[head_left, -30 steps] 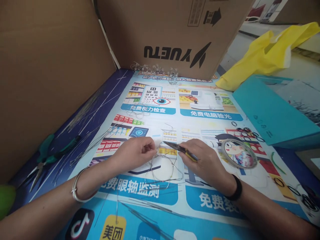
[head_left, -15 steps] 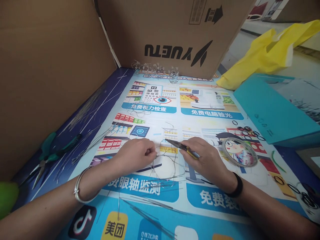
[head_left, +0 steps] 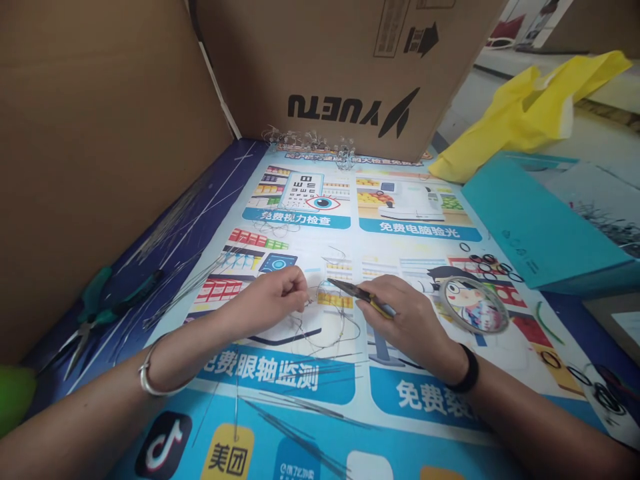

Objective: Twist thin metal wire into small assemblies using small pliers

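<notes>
Between thumb and curled fingers, my left hand (head_left: 277,295) pinches a thin wire (head_left: 333,343), whose loops hang over the printed sheet between my hands. My right hand (head_left: 400,310) is wrapped around small pliers (head_left: 365,295) with dark jaws and a yellow-and-black handle. Those jaws point left toward my left fingers and look nearly closed. Whether they touch the wire I cannot tell. Straight lengths of wire (head_left: 300,407) lie in front of my hands, and more wires (head_left: 185,293) are to the left.
Teal-handled pliers (head_left: 95,313) lie at left. A clear round tape roll (head_left: 475,305) sits beside my right wrist, near black rings (head_left: 493,263). A cardboard box (head_left: 320,60) walls the back, with twisted wire pieces (head_left: 310,141) at its foot. A blue box (head_left: 540,220) and yellow bag (head_left: 530,120) stand right.
My left hand has shifted slightly up and left, and the wire loops have moved with it. My right hand keeps its hold on the pliers. The whole view has shifted a little.
</notes>
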`<control>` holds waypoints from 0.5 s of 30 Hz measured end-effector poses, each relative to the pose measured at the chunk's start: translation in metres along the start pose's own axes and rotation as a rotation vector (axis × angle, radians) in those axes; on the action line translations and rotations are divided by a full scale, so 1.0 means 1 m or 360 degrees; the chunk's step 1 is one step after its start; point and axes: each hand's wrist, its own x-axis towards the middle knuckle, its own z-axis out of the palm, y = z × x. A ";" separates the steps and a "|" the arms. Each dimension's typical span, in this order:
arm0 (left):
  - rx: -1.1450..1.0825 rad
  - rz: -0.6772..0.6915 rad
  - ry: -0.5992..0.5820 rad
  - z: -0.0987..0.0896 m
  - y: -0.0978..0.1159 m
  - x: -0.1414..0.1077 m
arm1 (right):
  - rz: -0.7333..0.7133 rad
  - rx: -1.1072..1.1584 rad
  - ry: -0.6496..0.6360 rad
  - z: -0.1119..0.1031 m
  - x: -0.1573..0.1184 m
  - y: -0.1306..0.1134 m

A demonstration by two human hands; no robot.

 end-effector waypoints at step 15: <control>-0.0658 -0.0136 -0.0427 -0.008 -0.002 0.001 | 0.0051 0.0009 0.0003 -0.004 0.001 -0.003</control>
